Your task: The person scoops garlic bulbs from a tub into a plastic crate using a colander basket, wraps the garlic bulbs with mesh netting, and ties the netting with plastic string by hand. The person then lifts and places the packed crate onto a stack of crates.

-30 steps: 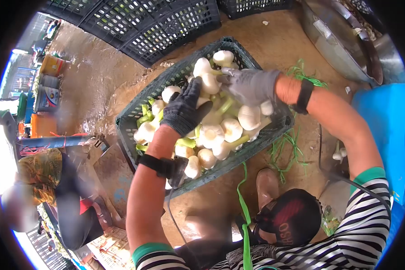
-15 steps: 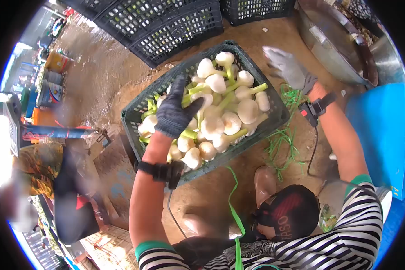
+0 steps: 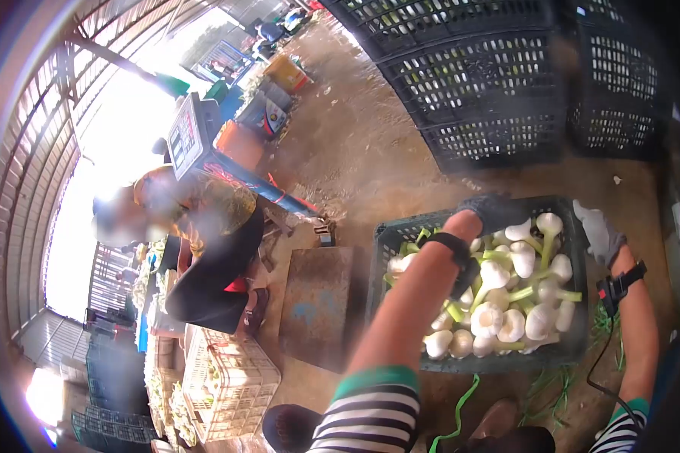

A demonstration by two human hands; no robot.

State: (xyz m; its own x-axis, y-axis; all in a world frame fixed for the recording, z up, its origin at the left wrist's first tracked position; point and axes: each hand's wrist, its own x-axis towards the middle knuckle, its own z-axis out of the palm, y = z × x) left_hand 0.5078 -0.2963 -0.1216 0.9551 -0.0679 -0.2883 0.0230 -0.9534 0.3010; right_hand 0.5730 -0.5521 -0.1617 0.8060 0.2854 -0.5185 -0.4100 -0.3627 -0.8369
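Observation:
A dark green plastic crate (image 3: 499, 365) on the floor holds many white garlic bulbs (image 3: 486, 320) with short green stems. My left hand (image 3: 486, 212), in a dark glove, is at the crate's far rim; its fingers blend into the dark plastic, so their grip does not show. My right hand (image 3: 598, 232), in a light grey glove, is beside the crate's far right corner with its fingers stretched out. Whether it touches the wall is unclear. Both wrists wear black straps.
Stacked black crates (image 3: 491, 98) stand beyond. Left of the garlic crate is a platform scale (image 3: 317, 302) with a display (image 3: 189, 140) on a post. Further left, a person (image 3: 211, 226) sits bent over near a white crate (image 3: 230, 381). Green twine (image 3: 459, 411) lies near my feet.
The view has swung left, bringing the scale and seated person in. My left hand has gone from above the bulbs to the far rim; my right hand is closer to the crate.

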